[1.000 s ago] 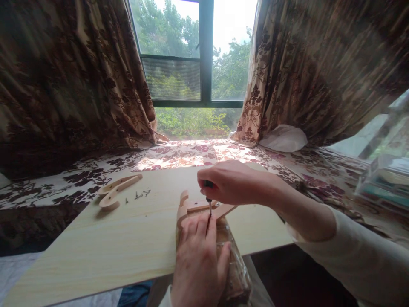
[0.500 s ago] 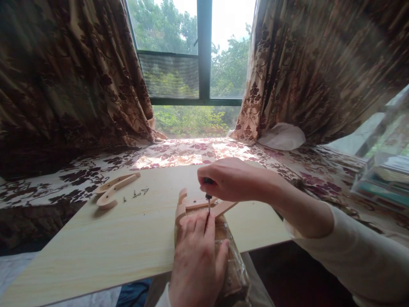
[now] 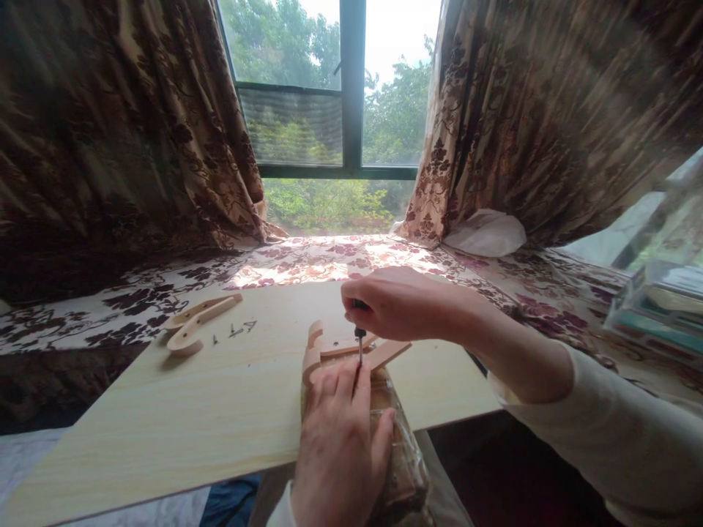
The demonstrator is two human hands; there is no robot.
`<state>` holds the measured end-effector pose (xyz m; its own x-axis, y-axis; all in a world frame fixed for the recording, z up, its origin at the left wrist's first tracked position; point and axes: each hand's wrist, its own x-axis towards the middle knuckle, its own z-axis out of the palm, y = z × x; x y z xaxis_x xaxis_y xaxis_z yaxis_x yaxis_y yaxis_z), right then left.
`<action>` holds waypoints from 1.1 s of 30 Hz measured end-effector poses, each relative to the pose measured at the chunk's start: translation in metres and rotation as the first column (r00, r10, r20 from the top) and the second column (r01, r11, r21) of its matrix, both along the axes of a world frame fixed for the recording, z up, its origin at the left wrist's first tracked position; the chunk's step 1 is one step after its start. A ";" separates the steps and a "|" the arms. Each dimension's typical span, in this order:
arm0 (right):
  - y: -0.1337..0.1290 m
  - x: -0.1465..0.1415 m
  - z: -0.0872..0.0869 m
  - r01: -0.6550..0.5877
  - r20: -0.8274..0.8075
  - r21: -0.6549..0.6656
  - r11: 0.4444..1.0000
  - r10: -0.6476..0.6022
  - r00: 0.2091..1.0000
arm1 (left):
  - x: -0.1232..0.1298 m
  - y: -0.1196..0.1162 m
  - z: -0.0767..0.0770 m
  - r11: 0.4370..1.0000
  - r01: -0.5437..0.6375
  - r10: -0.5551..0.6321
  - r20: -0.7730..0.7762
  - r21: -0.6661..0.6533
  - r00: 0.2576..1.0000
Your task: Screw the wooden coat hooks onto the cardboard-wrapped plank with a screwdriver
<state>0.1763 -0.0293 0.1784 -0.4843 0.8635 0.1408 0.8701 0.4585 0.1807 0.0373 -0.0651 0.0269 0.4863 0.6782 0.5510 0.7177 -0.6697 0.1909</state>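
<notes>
My right hand (image 3: pixel 384 304) is closed around the dark handle of a screwdriver (image 3: pixel 360 348), whose metal shaft points straight down. The shaft's tip is hidden by the fingers of my left hand (image 3: pixel 343 424). That hand lies flat with its fingers stretched out, pressing on curved light-wood pieces (image 3: pixel 312 359) that are set together. Another wooden bar (image 3: pixel 389 354) sticks out to the right beneath my right hand. Under the left hand is a brown block wrapped in clear plastic (image 3: pixel 405 457), resting at the board's front edge.
Two curved wooden pieces (image 3: pixel 201 326) lie at the left of the pale board (image 3: pixel 220 417). Several small screws (image 3: pixel 235 332) are beside them. Behind is floral cloth (image 3: pixel 313 256) below a window. A clear plastic container (image 3: pixel 656 307) stands at far right.
The view has shifted very slightly. Both hands and the screwdriver keep nearly the same place, with only a slight change in my right hand's pose.
</notes>
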 end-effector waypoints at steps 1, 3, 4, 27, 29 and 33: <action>0.001 0.000 -0.001 0.020 0.004 0.003 1.000 -0.020 1.000 | 0.000 0.000 0.000 1.000 0.001 -0.001 0.003 -0.008 1.000; 0.002 -0.001 -0.002 0.058 0.012 0.011 0.998 -0.058 0.998 | 0.000 -0.001 0.001 1.000 0.002 -0.001 0.005 -0.018 1.000; 0.002 -0.002 -0.001 0.068 0.018 0.011 0.998 -0.068 0.997 | 0.000 -0.001 0.001 1.000 0.003 -0.003 0.003 -0.022 1.000; 0.004 -0.012 0.006 0.017 0.040 -0.119 0.993 -0.012 0.999 | 0.001 -0.002 0.006 0.994 0.033 -0.032 0.012 -0.106 0.999; 0.004 -0.013 0.003 0.044 0.034 -0.110 0.993 -0.040 0.999 | 0.001 -0.003 0.008 0.992 0.034 -0.032 0.015 -0.125 0.999; 0.005 -0.012 0.003 0.081 0.048 -0.092 0.992 -0.077 0.996 | 0.001 -0.007 0.012 0.988 0.021 -0.018 0.017 -0.155 1.000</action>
